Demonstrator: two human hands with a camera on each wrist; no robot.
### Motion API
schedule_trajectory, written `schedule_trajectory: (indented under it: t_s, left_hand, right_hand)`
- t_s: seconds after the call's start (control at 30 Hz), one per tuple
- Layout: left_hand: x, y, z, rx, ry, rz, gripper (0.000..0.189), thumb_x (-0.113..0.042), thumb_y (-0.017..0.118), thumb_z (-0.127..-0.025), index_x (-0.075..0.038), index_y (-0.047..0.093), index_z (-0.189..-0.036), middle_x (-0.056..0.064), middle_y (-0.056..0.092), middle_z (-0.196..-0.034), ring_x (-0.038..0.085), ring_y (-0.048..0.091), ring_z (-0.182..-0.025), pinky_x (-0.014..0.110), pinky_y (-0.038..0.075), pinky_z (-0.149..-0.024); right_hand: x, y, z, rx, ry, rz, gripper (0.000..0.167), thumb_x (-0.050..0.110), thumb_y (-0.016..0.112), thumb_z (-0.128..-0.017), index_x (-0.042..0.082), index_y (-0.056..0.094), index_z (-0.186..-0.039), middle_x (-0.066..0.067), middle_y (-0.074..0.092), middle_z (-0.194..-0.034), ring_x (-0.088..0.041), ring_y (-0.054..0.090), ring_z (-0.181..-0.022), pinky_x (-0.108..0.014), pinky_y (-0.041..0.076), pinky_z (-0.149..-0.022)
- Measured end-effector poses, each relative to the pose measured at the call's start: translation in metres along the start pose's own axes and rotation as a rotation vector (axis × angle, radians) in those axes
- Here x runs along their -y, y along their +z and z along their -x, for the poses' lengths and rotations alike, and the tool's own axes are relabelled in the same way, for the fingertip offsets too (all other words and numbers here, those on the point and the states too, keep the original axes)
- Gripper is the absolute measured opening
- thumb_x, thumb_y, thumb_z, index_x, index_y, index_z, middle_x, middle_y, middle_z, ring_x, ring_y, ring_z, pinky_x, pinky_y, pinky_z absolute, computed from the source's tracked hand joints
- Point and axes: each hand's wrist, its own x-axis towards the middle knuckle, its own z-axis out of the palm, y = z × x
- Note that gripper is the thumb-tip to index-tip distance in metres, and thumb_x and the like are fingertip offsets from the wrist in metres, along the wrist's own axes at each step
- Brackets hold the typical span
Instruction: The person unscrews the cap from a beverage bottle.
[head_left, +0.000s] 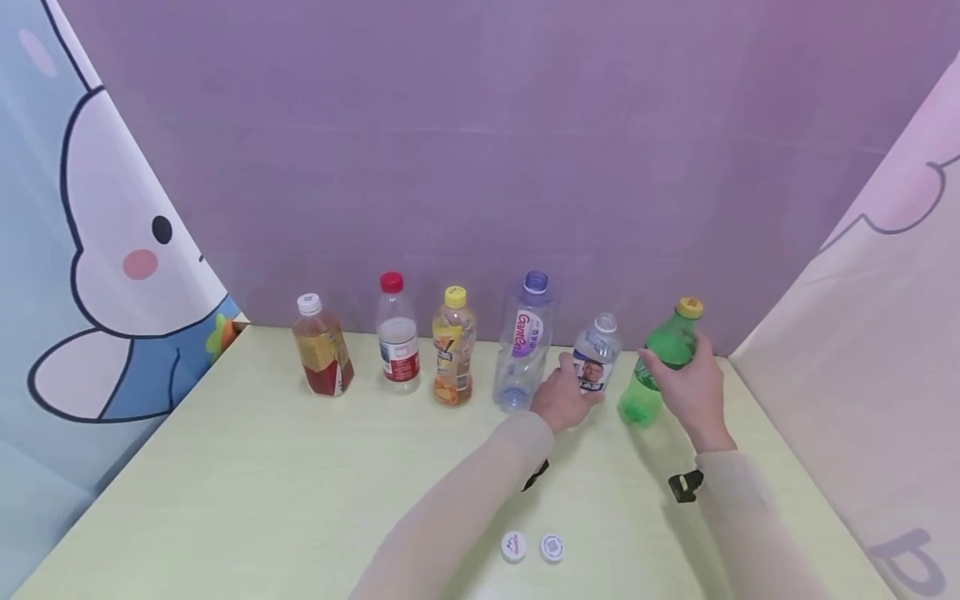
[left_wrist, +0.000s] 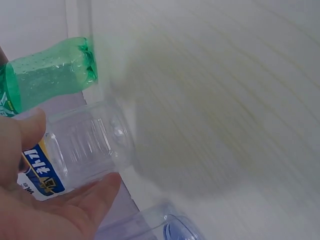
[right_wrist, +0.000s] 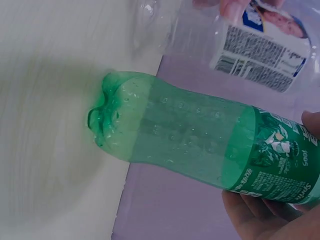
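A green Sprite bottle (head_left: 671,342) with a yellow cap is in my right hand (head_left: 697,390), thumb on one side and fingers on the other. It tilts a little, its base close to the tabletop in the right wrist view. Just left of it, a capless clear plastic bottle (head_left: 602,340) with a blue and white label stands between the thumb and fingers of my left hand (head_left: 562,397). In the left wrist view that bottle's ridged lower part (left_wrist: 87,142) shows below the label, its base at the table.
Left of my hands stand a tall capless clear bottle (head_left: 525,333) with a purple label, a yellow-capped bottle (head_left: 453,354), a red-capped bottle (head_left: 398,346) and a white-capped bottle (head_left: 322,350). Two white caps (head_left: 513,547) lie near the front. Behind the table (head_left: 262,483) hangs a purple cloth (head_left: 480,167).
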Motion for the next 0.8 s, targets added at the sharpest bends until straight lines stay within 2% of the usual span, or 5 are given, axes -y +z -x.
schedule_trajectory:
  t_s: [0.1, 0.23, 0.43, 0.63, 0.8]
  left_hand:
    - [0.000, 0.001, -0.001, -0.012, -0.014, -0.003, 0.080, -0.046, 0.077, -0.088, -0.007, 0.036, -0.145, 0.012, 0.067, -0.117, 0.027, 0.067, -0.103, 0.039, 0.055, -0.089]
    - [0.001, 0.001, 0.000, 0.008, -0.041, -0.021, 0.083, -0.047, 0.079, -0.087, -0.006, 0.037, -0.146, 0.012, 0.066, -0.120, 0.026, 0.067, -0.106, 0.038, 0.054, -0.091]
    - [0.000, -0.003, 0.006, 0.040, -0.029, -0.068, 0.081, -0.048, 0.076, -0.089, -0.003, 0.040, -0.145, 0.015, 0.065, -0.124, 0.029, 0.066, -0.111, 0.038, 0.053, -0.095]
    - [-0.003, -0.010, 0.015, 0.061, -0.030, -0.099, 0.078, -0.049, 0.072, -0.091, -0.001, 0.042, -0.145, 0.015, 0.065, -0.126, 0.030, 0.065, -0.113, 0.038, 0.052, -0.097]
    - [-0.001, -0.012, 0.021, 0.078, -0.022, -0.117, 0.074, -0.049, 0.070, -0.092, -0.001, 0.044, -0.142, 0.014, 0.066, -0.122, 0.027, 0.065, -0.109, 0.038, 0.054, -0.093]
  right_hand:
    - [0.002, -0.001, 0.003, 0.011, -0.004, 0.003, 0.098, 0.053, 0.070, -0.092, 0.001, 0.021, -0.158, -0.033, 0.045, -0.146, -0.050, 0.048, -0.130, -0.061, 0.041, -0.106]
    - [0.004, -0.003, 0.005, 0.034, 0.004, 0.006, 0.100, 0.055, 0.069, -0.092, 0.000, 0.019, -0.159, -0.034, 0.042, -0.149, -0.052, 0.045, -0.133, -0.062, 0.039, -0.108]
    - [0.009, -0.007, 0.008, 0.041, 0.018, 0.010, 0.095, 0.060, 0.059, -0.096, 0.000, 0.021, -0.159, -0.034, 0.040, -0.150, -0.052, 0.042, -0.134, -0.065, 0.037, -0.108]
    - [0.015, -0.012, 0.011, 0.051, -0.006, 0.002, 0.093, 0.058, 0.058, -0.097, -0.004, 0.024, -0.157, -0.033, 0.044, -0.146, -0.050, 0.046, -0.129, -0.064, 0.042, -0.102]
    - [0.016, -0.014, 0.014, 0.069, -0.006, 0.004, 0.093, 0.059, 0.057, -0.097, -0.004, 0.023, -0.157, -0.033, 0.046, -0.144, -0.049, 0.049, -0.126, -0.061, 0.047, -0.097]
